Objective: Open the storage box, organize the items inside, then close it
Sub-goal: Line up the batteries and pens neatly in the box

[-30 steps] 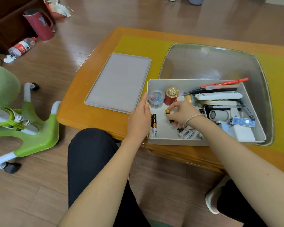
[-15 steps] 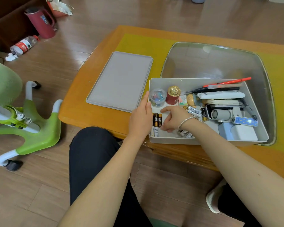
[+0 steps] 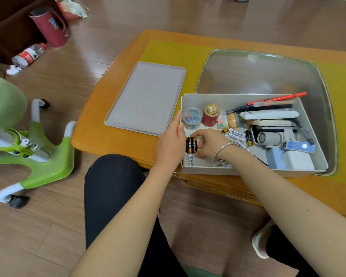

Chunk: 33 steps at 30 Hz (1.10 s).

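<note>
The grey storage box stands open on the wooden table, its flat lid lying to its left. My left hand holds the box's left wall. Inside the box, my right hand pinches black-and-gold batteries lined up at the front left corner, above white batteries. More loose batteries lie in the middle. A clear tub of clips and a red jar with a gold cap stand at the back left. Pens, cases and white chargers fill the right side.
The box partly covers a glass inset in the table. A green swivel chair stands on the floor at the left. A red jug and a plastic bottle lie beyond it. My legs are under the table's front edge.
My right hand carried a black-and-gold battery from the middle of the box to the front left corner and set it beside the others. My left hand stayed on the box's wall.
</note>
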Motion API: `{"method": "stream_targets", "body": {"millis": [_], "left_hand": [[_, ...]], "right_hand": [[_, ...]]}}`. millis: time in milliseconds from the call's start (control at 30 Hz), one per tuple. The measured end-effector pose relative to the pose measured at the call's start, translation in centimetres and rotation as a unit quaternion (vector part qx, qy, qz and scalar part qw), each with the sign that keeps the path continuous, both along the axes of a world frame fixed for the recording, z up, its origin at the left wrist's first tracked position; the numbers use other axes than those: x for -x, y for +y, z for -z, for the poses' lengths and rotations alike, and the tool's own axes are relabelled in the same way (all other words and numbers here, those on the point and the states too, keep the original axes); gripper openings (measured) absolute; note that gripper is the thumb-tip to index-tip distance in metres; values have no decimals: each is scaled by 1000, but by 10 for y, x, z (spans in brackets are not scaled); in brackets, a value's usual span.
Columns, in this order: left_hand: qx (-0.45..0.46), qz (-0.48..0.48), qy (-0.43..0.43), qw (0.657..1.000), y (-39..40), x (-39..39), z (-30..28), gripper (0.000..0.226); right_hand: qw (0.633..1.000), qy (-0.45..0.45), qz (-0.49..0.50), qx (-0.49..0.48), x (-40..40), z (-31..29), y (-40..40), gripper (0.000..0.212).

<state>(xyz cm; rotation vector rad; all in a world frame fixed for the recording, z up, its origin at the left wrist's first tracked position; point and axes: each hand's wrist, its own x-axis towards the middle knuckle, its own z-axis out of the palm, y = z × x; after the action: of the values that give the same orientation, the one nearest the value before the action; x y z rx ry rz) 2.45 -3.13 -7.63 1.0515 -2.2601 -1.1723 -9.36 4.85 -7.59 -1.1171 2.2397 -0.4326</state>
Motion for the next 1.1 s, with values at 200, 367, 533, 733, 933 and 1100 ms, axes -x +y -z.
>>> {"method": "stream_targets", "body": {"millis": [200,367,533,733,933,1100], "left_hand": [[-5,-7,3,1000,0,-1,0,46],[0,-4,7,1000,0,1,1,46],[-10,-4,11,1000,-1,-1,-1,46],[0,2,29,1000,-4,1,8,46],[-6,-2,37,999,-6,1,12,45],[-7,2,38,999,-6,1,13,45]], "right_hand": [[1000,4,-2,6,1,1,-1,63],[1000,-1,-6,-6,1,0,2,68],[1000,7,7,22,14,-12,17,64],[985,144,77,51,41,-26,45,27],[972,232,12,-31,37,-17,35,26],[971,232,-7,-56,39,-17,30,29]]}}
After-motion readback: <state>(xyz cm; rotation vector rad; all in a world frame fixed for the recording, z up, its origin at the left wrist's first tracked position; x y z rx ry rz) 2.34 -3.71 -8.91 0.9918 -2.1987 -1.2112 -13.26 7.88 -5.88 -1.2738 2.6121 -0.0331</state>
